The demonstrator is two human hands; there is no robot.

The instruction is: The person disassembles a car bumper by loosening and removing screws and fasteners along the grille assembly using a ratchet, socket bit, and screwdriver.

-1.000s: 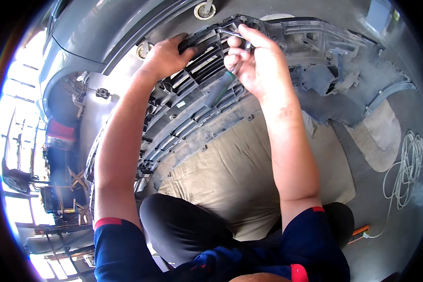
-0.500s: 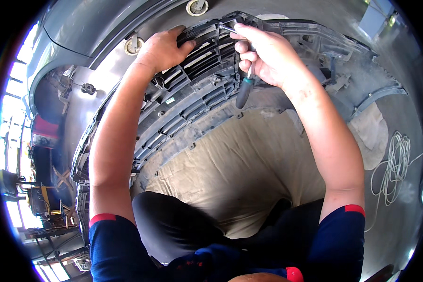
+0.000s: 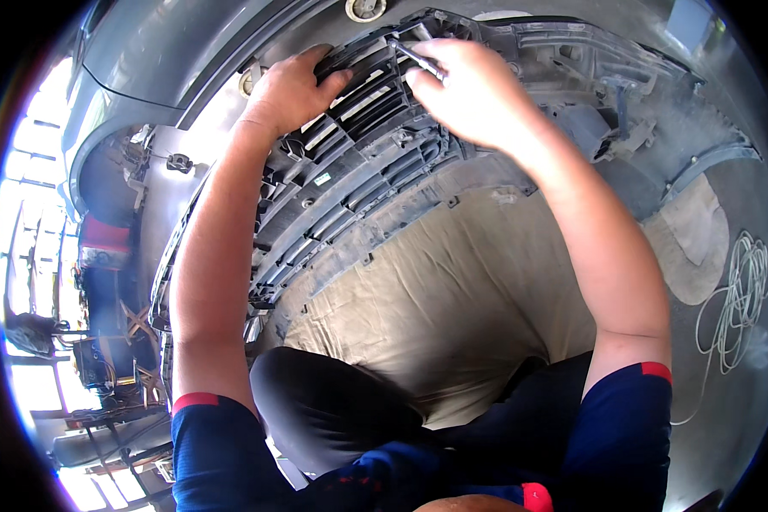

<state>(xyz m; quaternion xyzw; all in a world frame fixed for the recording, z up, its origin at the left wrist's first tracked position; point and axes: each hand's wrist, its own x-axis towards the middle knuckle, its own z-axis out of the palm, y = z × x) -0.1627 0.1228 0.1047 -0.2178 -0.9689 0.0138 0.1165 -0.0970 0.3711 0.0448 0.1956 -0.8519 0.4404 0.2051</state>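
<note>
A dark plastic car bumper with a slatted grille (image 3: 350, 136) lies in front of me, its inner side showing. My left hand (image 3: 294, 90) grips its far upper edge, thumb spread on the slats and fingertips partly hidden over the rim. In my right hand (image 3: 469, 90) is a slim metal ratchet wrench (image 3: 416, 58), its head set against the top edge of the grille. The right hand's back faces up and covers most of its fingers.
Beige cloth (image 3: 435, 299) spreads between my legs and the bumper. A grey car body (image 3: 145, 60) stands at the far left. On the right floor lie a coiled pale cable (image 3: 738, 299) and a light-coloured pad (image 3: 691, 243). A caster wheel (image 3: 365, 8) shows at the top.
My right hand has turned palm down over the grille. The dark-handled screwdriver that hung from it is out of sight now. My left hand keeps its place on the bumper; the view shifted slightly.
</note>
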